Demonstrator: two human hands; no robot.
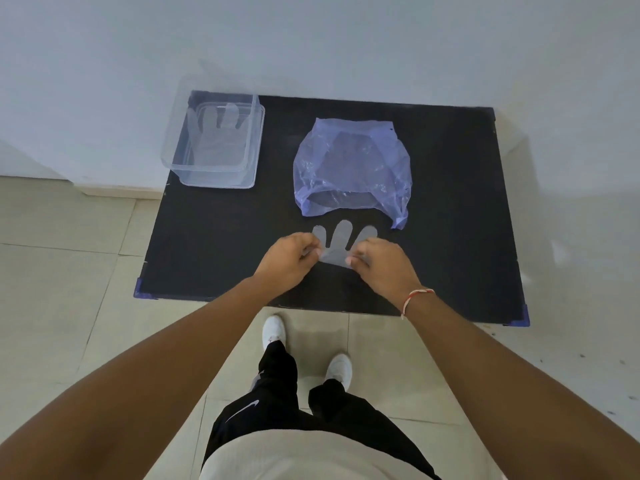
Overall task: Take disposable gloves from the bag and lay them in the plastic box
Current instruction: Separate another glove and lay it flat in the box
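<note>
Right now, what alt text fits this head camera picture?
Two hands, left hand and right hand, pinch a clear glove over a black table. Beyond lie a blue bag and a plastic box holding another glove.

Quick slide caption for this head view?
Both hands, left hand and right hand, pinch a clear glove between bag and table edge.

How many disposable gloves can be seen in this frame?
2. One glove lies flat in the plastic box; another glove is pinched between both hands on the table, near the bag, which may hide more.
</note>
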